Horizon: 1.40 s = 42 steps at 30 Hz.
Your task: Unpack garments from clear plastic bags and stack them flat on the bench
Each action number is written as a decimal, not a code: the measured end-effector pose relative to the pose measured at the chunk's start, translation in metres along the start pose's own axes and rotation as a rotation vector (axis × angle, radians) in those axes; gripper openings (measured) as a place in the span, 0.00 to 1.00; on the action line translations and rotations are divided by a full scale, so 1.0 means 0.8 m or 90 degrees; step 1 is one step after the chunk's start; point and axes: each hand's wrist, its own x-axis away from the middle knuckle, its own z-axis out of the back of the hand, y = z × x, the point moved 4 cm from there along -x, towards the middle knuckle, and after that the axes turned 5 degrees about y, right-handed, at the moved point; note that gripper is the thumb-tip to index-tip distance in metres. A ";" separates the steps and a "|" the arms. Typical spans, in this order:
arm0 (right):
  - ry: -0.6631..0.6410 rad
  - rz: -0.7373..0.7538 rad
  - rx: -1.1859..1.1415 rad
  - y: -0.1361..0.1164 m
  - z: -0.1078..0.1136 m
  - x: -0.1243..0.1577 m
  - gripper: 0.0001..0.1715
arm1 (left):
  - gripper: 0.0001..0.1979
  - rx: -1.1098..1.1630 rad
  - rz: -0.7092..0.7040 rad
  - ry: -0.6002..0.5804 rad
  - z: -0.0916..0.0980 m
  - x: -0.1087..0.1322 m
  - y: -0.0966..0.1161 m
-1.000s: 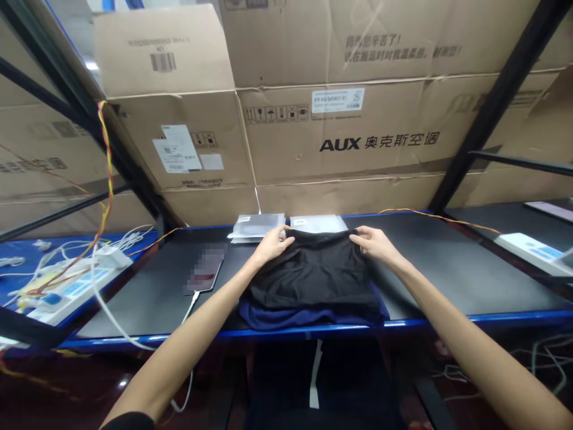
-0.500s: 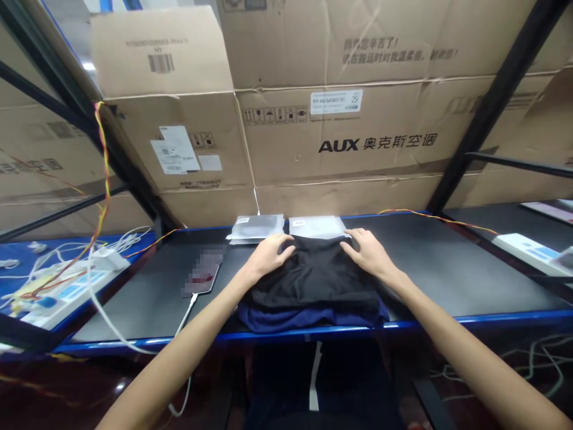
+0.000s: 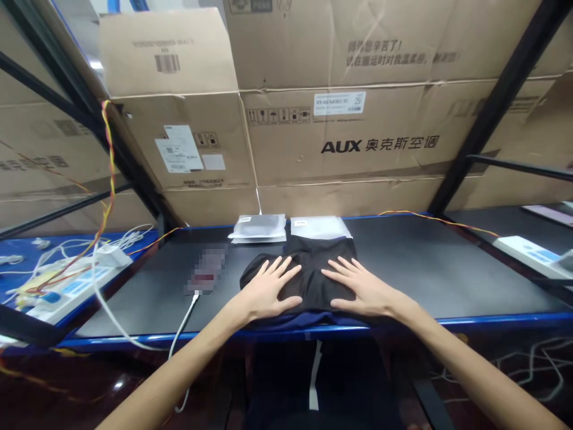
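A piece of black fabric (image 3: 316,269), perhaps a garment, lies spread near the front edge of the dark tabletop (image 3: 430,275). Dark blue cloth (image 3: 304,321) shows along its near side, partly under it. My left hand (image 3: 271,289) rests flat on the left part of the black fabric, fingers spread. On the right part my right hand (image 3: 360,289) lies the same way, its fingertips pointing inward and away from me. Just behind the fabric are two flat stacks of clear plastic packets, a left stack (image 3: 258,228) and a right stack (image 3: 320,227).
A phone (image 3: 208,269) on a white cable (image 3: 183,325) lies to the left. White power strips stand at far left (image 3: 74,292) and far right (image 3: 530,251). Cardboard panels (image 3: 286,140) rise behind the table, between black metal posts (image 3: 483,119).
Both hands have come from the fabric's far edge back toward me and now lie flat on it. The black fabric's outline has shifted and its left side is bunched.
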 end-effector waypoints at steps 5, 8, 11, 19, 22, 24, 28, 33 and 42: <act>-0.004 0.004 0.022 0.001 -0.003 0.001 0.47 | 0.38 -0.005 0.029 -0.007 -0.007 0.002 -0.001; 0.000 0.004 0.018 0.001 -0.004 0.001 0.47 | 0.37 -0.010 0.037 -0.007 -0.008 0.002 -0.001; 0.010 0.001 0.007 0.003 -0.005 0.001 0.46 | 0.37 -0.012 0.036 -0.002 -0.007 0.002 -0.001; 0.039 0.010 -0.005 0.004 -0.005 0.002 0.44 | 0.37 0.001 0.023 0.014 -0.007 0.003 -0.001; 0.054 0.012 -0.015 0.005 -0.005 0.002 0.43 | 0.37 0.009 0.010 0.029 -0.006 0.004 -0.001; 0.063 0.008 -0.019 0.005 -0.006 0.002 0.41 | 0.35 0.018 0.008 0.045 -0.002 0.000 -0.005; 0.070 0.002 -0.015 0.006 -0.006 0.002 0.40 | 0.25 0.009 0.076 0.152 0.020 -0.026 -0.037; 0.070 0.000 -0.016 0.005 -0.004 0.003 0.39 | 0.26 -0.112 0.167 0.258 0.039 -0.071 -0.108; 0.080 -0.005 -0.030 0.005 -0.004 0.003 0.37 | 0.27 -0.207 0.206 0.224 0.041 -0.092 -0.158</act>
